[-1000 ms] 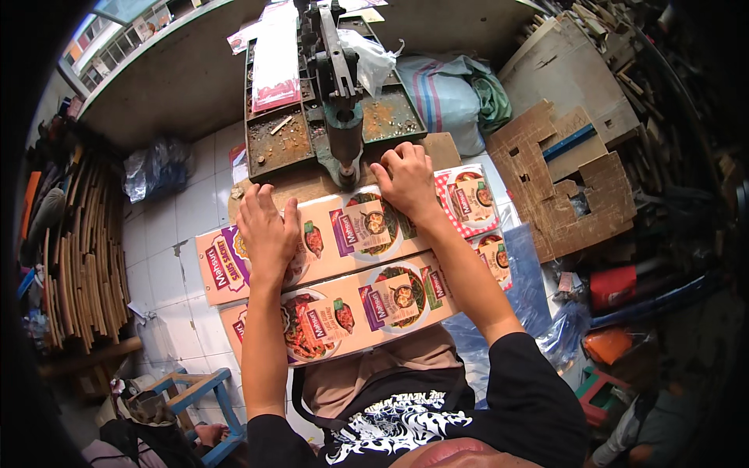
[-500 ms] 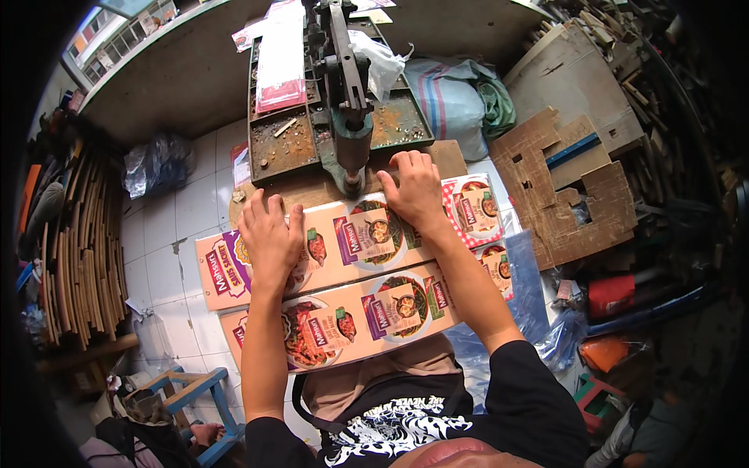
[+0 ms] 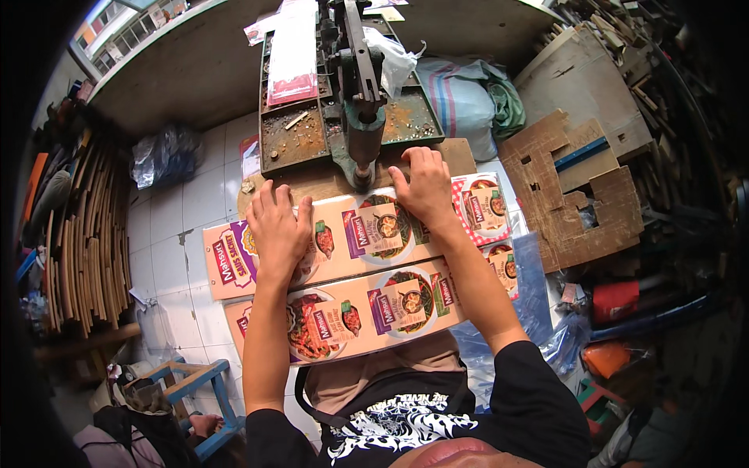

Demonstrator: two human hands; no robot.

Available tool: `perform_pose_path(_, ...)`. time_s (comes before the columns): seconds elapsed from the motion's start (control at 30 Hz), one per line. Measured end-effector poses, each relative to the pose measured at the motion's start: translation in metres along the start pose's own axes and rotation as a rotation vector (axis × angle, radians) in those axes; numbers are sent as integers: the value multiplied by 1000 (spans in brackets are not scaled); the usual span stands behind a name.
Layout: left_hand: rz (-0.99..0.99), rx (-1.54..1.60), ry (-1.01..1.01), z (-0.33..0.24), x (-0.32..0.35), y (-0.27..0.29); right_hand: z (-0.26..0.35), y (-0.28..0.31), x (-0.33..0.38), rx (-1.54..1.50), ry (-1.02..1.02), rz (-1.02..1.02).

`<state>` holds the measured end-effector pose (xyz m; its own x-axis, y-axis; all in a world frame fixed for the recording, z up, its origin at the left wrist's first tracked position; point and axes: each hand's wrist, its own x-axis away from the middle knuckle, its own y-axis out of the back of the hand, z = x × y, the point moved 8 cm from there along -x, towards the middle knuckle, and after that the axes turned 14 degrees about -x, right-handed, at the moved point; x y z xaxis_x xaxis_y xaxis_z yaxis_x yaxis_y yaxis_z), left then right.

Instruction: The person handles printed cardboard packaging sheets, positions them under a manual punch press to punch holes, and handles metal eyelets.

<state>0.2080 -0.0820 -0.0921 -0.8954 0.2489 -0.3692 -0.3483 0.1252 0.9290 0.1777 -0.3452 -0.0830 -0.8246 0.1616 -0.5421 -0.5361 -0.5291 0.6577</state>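
A long peach-coloured printed panel [image 3: 425, 290] with food pictures lies in front of me in two strips, parted by a dark lengthwise line. My left hand [image 3: 279, 232] rests palm down on the far strip, its fingers apart and bent at the far edge. My right hand [image 3: 424, 187] lies on the same strip further right, fingers spread past the far edge over a wooden board [image 3: 459, 156]. Between my hands, the tip of a dark metal lever press [image 3: 363, 144] stands right at the panel's far edge. What lies under the tip is hidden.
Behind the board sits a metal tray [image 3: 292, 140] with small metal bits and printed sheets. A striped sack [image 3: 460, 97] and a cut-out wooden board [image 3: 538, 218] are at right. Stacked boards [image 3: 90, 234] and a blue stool [image 3: 211, 382] stand at left.
The whole view has shifted slightly. My hands and the panel keep nearly the same place against the press.
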Motion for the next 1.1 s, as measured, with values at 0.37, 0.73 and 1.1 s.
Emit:
perform_pose_path(0.37,23,-20,5,0,0,-2,-1,-1,1,1,-1,3)
perform_pose_path(0.73,-2,4,7,0,-1,-1,-3,-2,2,2,-8,38)
perform_pose_path(1.1,-5,57,14,1,-2,-2,-6,-2,2,12,-39,58)
